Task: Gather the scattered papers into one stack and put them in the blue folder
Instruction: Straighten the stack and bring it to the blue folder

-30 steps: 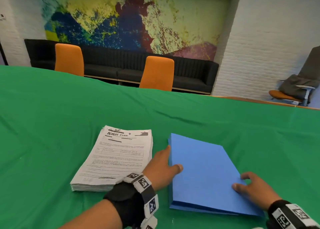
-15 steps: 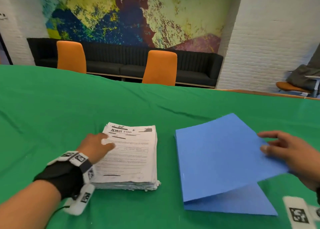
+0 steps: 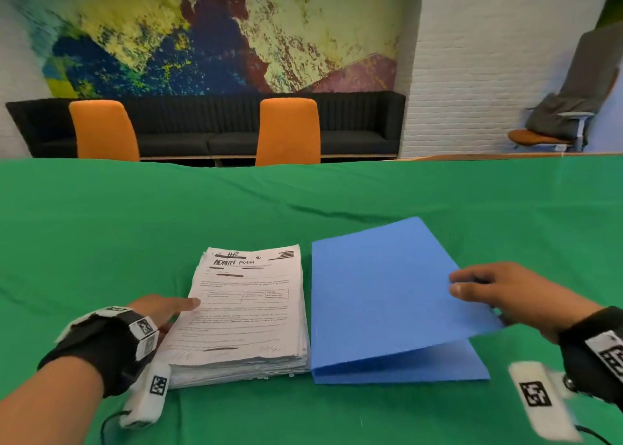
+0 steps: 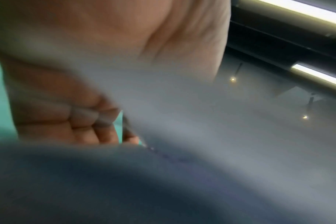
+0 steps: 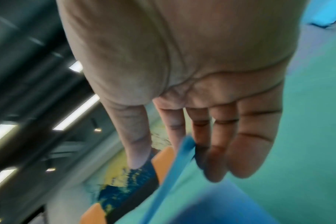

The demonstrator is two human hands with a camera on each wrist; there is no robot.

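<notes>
A thick stack of white papers [image 3: 242,309], topped by a sheet headed "ADMIN Form", lies on the green tablecloth [image 3: 135,225]. Just right of it sits the blue folder [image 3: 381,296], its spine toward the stack and its cover raised at the right edge. My left hand [image 3: 165,309] grips the stack's left edge, thumb on the top sheet. In the left wrist view its fingers [image 4: 77,121] curl beneath the blurred paper [image 4: 182,121]. My right hand [image 3: 488,289] pinches the cover's right edge, thumb on top. The right wrist view shows that blue edge [image 5: 182,151] between its fingers [image 5: 217,136].
Green cloth stretches wide to the left, behind and in front of the papers. Past the table's far edge stand two orange chairs [image 3: 104,131] [image 3: 288,131] and a black sofa [image 3: 354,124]. A grey office chair [image 3: 559,121] is at the far right.
The folder lay closed a second ago; my right hand has raised its cover. My left hand left the folder's spine, crossed the stack and took hold of its left edge.
</notes>
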